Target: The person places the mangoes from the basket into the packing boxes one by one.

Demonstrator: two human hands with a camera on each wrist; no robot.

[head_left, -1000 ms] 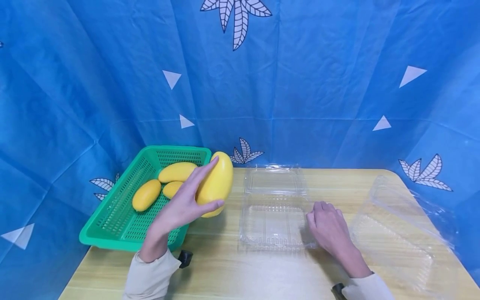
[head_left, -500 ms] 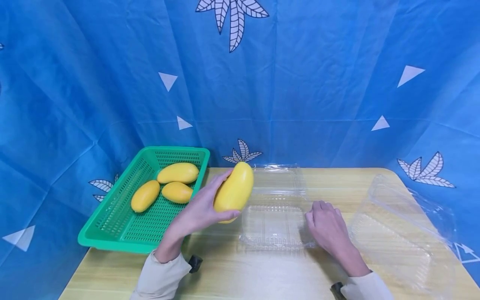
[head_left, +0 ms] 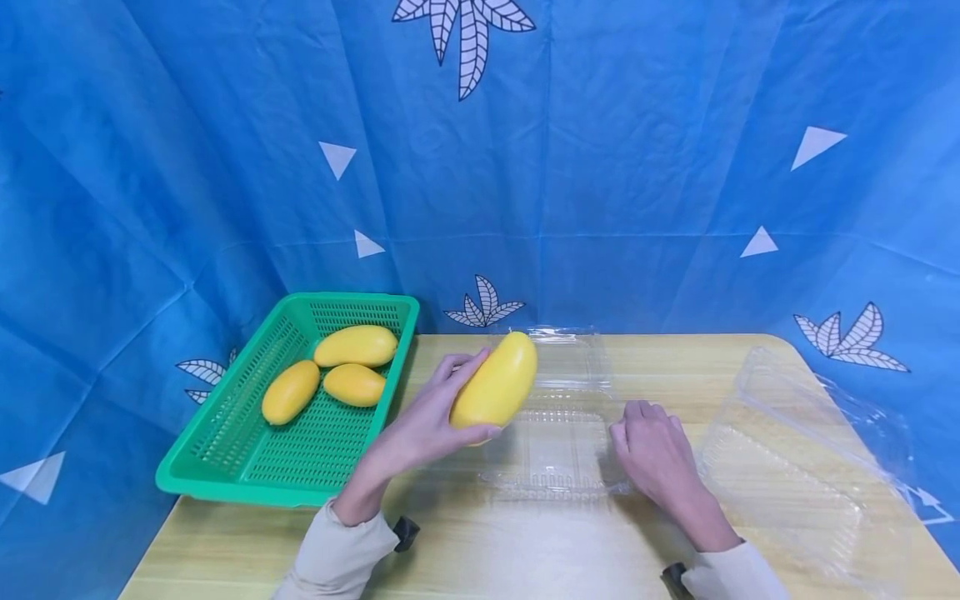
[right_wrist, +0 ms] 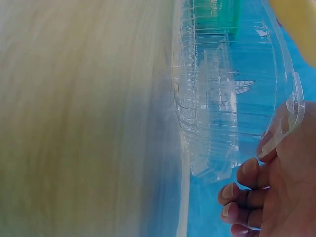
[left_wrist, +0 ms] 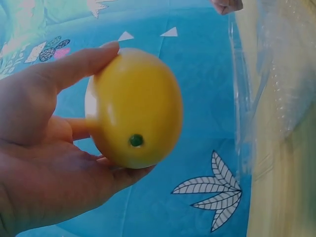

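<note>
My left hand (head_left: 427,421) holds a large yellow mango (head_left: 497,379) between thumb and fingers, raised near the left side of an opened clear plastic clamshell box (head_left: 558,450). In the left wrist view the mango (left_wrist: 140,103) shows a small green stem spot at its near end. On the box's right side, my right hand (head_left: 658,454) pinches the rim. From the right wrist, the box's rim (right_wrist: 297,98) runs between thumb and index finger, with the other fingers curled. The box's lid (head_left: 570,360) lies folded back, away from me.
A green perforated basket (head_left: 217,483) with 3 yellow mangoes (head_left: 354,385) stands at the left. Another opened clear clamshell box (head_left: 802,483) lies at the table's right. A blue patterned curtain (head_left: 637,167) hangs behind the wooden table (head_left: 450,542).
My left hand has carried the mango rightward from the basket's edge toward the box, and the mango has tilted to the right. My right hand stays at the box's rim.
</note>
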